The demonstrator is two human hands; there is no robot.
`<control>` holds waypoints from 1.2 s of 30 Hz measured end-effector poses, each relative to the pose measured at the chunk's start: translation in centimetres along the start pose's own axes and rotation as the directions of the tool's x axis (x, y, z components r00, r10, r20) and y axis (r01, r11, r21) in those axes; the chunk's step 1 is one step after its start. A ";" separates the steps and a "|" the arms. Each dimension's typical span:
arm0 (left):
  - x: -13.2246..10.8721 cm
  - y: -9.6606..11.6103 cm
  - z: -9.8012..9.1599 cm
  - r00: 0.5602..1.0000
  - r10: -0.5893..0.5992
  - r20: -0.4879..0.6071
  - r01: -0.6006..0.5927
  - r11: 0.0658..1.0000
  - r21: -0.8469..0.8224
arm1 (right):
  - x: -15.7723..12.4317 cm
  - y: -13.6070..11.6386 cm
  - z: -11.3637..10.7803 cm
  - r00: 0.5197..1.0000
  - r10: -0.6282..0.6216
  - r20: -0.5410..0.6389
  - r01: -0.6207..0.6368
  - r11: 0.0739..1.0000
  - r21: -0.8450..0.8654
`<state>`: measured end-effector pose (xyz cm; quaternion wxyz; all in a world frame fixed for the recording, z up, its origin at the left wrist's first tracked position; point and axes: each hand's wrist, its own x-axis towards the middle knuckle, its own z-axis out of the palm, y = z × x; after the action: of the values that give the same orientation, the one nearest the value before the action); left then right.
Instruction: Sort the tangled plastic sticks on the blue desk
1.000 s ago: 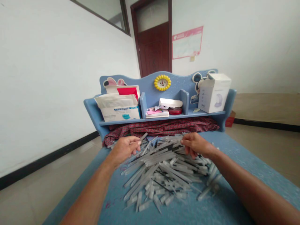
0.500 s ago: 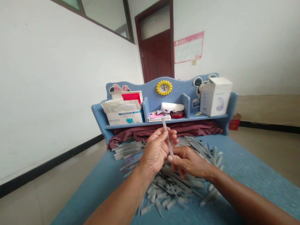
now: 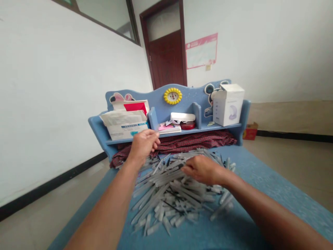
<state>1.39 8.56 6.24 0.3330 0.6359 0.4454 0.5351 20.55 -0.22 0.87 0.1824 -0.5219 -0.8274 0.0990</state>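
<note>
My left hand (image 3: 145, 144) is raised in front of the shelf, above the far left of the pile, with fingers curled and thumb and fingertips close together. No tube sticks out of it, and the inside of the grip is hidden. My right hand (image 3: 201, 169) is low over the right part of the pile, its fingers bent together near the pieces. What lies between those fingers cannot be made out. Spread beneath both hands is a pile of translucent pen-like plastic tubes (image 3: 169, 177), with short caps (image 3: 153, 228) at the near side and thin dark sticks among them.
The pile lies on a blue table (image 3: 104, 215). Behind it a red checked cloth (image 3: 200, 139) is bunched under a blue shelf (image 3: 203, 129). On the shelf stand a mask box (image 3: 125, 131), papers (image 3: 170, 129), a red round tin (image 3: 187, 125) and a white box (image 3: 227, 106).
My hands have moved apart. The translucent tube held between them no longer shows. My left hand went left and up; my right hand stayed low over the pile. The view shifted slightly.
</note>
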 end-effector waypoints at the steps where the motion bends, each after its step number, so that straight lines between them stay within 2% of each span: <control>1: -0.7 -0.6 -0.1 0.995 -0.015 0.102 0.006 0.996 0.091 | 0.3 1.2 -0.6 0.998 0.067 -0.008 -0.067 0.994 -0.083; 4: -2.5 -2.7 0.4 0.944 -0.063 0.325 -0.044 0.949 0.312 | 0.9 4.7 -1.7 0.948 0.319 -0.018 -0.315 0.922 -0.226; 7: -3.5 -4.2 1.1 0.909 -0.068 0.411 -0.137 0.883 0.449 | 0.9 6.9 -1.5 0.909 0.416 0.023 -0.399 0.884 -0.243; 10: -3.8 -5.1 1.2 0.899 -0.067 0.432 -0.199 0.817 0.541 | 0.7 8.0 -0.6 0.886 0.448 0.118 -0.415 0.881 -0.226; 12: -3.6 -5.5 0.5 0.910 -0.064 0.409 -0.212 0.775 0.595 | 0.7 8.8 0.0 0.862 0.466 0.199 -0.433 0.881 -0.190; 16: -2.4 -6.5 -2.6 0.938 -0.071 0.338 -0.205 0.674 0.710 | 1.0 10.6 1.3 0.829 0.487 0.274 -0.472 0.873 -0.121; 19: -1.4 -7.8 -5.3 0.943 -0.106 0.314 -0.200 0.574 0.794 | 1.2 11.5 1.9 0.835 0.482 0.265 -0.478 0.874 -0.084; 22: -1.2 -9.3 -6.9 0.943 -0.149 0.299 -0.199 0.469 0.861 | 1.4 11.7 2.1 0.850 0.473 0.231 -0.467 0.880 -0.086; 26: -1.9 -10.3 -6.7 0.930 -0.192 0.313 -0.229 0.364 0.903 | 1.4 11.3 2.1 0.866 0.461 0.192 -0.448 0.887 -0.109; 30: -2.4 -10.5 -5.8 0.923 -0.207 0.324 -0.256 0.298 0.920 | 1.4 11.1 2.2 0.876 0.455 0.162 -0.439 0.890 -0.124; 34: -2.5 -10.0 -5.9 0.920 -0.191 0.342 -0.282 0.281 0.917 | 1.6 10.6 2.1 0.923 0.386 -0.015 -0.385 0.918 -0.098; 36: -2.5 -9.2 -5.9 0.916 -0.162 0.367 -0.309 0.297 0.903 | 1.6 9.7 1.8 0.941 0.313 -0.129 -0.317 0.948 -0.014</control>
<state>-6.42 9.41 -1.74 -0.0525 0.8206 0.5674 0.0434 27.20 5.49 -3.94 0.2068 -0.6557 -0.7218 0.0794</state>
